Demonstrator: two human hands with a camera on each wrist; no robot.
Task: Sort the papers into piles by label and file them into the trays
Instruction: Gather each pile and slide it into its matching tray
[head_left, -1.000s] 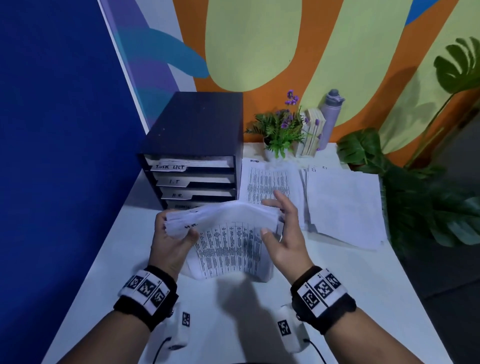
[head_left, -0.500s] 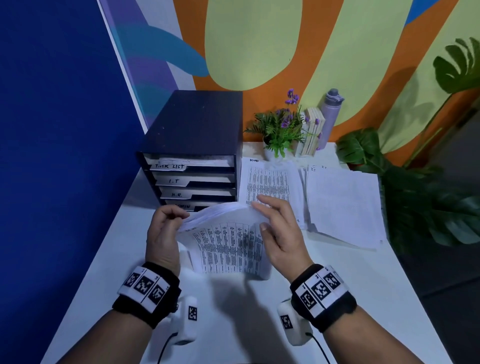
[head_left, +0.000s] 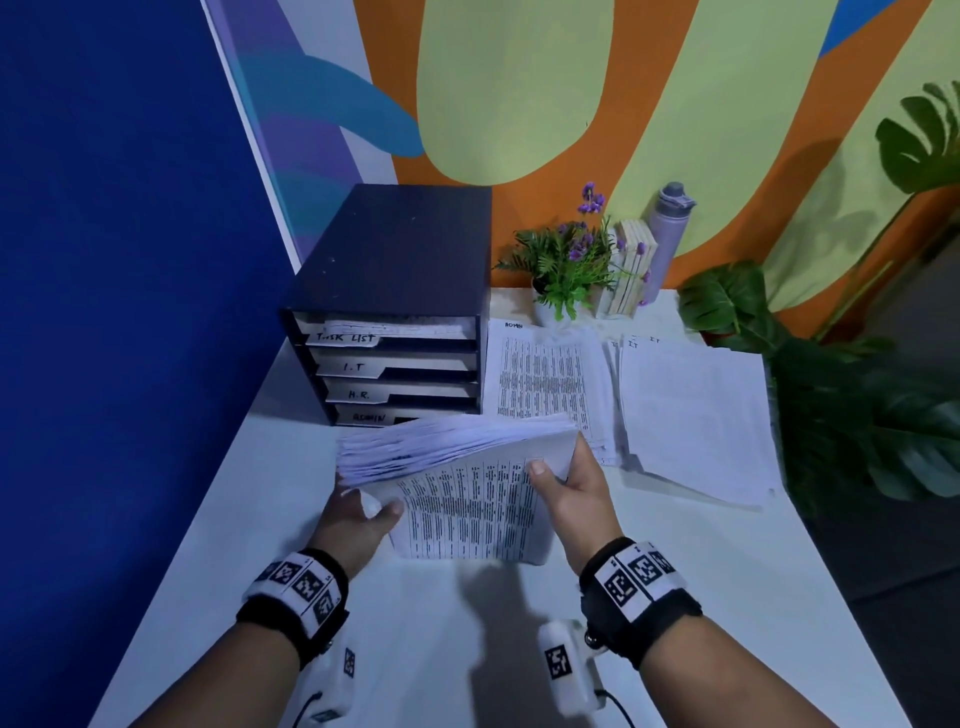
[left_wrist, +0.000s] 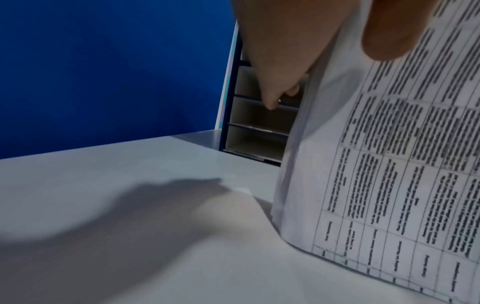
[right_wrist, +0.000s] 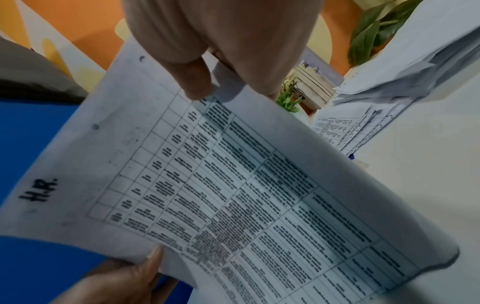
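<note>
I hold a thick stack of printed papers (head_left: 467, 467) with both hands in front of the tray unit (head_left: 395, 291), its near edge on the table and its far edge raised and fanned. My left hand (head_left: 371, 506) grips the left edge, thumb on the front sheet. My right hand (head_left: 556, 473) pinches the right edge. In the right wrist view the front sheet (right_wrist: 233, 185) bears the handwritten label H.R. (right_wrist: 39, 189). The tray unit's slots read TASK LIST, I.T, H.R. and ADMIN. An ADMIN pile (head_left: 545, 384) and an IT pile (head_left: 691, 415) lie to its right.
A small potted plant (head_left: 563, 270), a few books (head_left: 631, 270) and a lilac bottle (head_left: 667, 234) stand at the back of the white table (head_left: 675, 571). A big leafy plant (head_left: 857, 405) is off the right edge. A blue wall (head_left: 130, 260) runs along the left.
The stack's far edge has risen and fanned out. My right hand slid from the top of the stack to its right edge; my left hand dropped to the lower left corner.
</note>
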